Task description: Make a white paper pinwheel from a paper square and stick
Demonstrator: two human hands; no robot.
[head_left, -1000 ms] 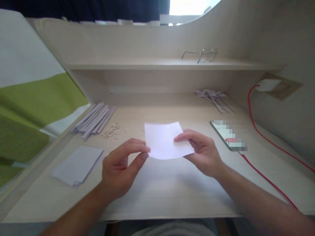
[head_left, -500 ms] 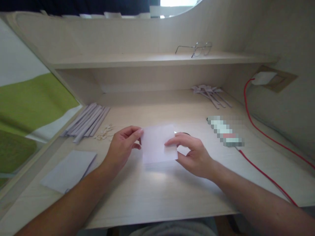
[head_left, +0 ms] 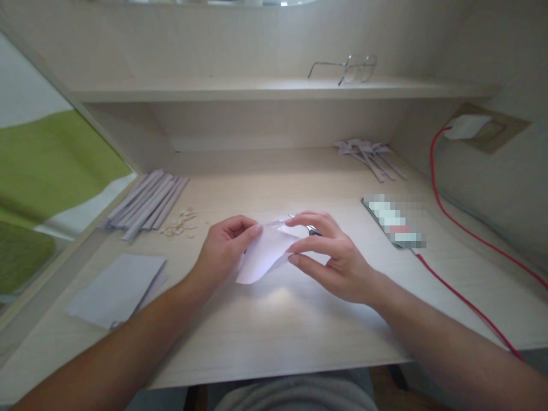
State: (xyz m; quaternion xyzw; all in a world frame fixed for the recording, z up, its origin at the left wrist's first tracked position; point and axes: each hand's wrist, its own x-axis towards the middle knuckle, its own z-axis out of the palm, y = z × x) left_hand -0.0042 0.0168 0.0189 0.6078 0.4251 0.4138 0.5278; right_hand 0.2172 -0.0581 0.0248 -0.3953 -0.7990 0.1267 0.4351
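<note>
A small square sheet of white paper (head_left: 263,254) is held up above the desk, curved and bent over toward its right side. My left hand (head_left: 229,245) pinches its upper left part between thumb and fingers. At the paper's right side, my right hand (head_left: 336,254) has its thumb and fingertips around the bent edge, with the index finger lifted higher. Behind the right fingers, a dark-handled tool, probably scissors (head_left: 314,231), lies mostly hidden. Left of my left hand, small pale curled bits (head_left: 182,222) are scattered on the desk.
Rolled paper tubes (head_left: 149,202) lie at the left, with stacked white sheets (head_left: 117,288) nearer me. Paper sticks with folded ends (head_left: 368,157) rest at the back right. A phone (head_left: 391,220) on a red cable (head_left: 466,311) lies right; glasses (head_left: 357,68) sit on the shelf (head_left: 214,91).
The paper was flat and facing me; now it is bent and curved. My right fingers have moved left with its right edge. The view has tilted down slightly.
</note>
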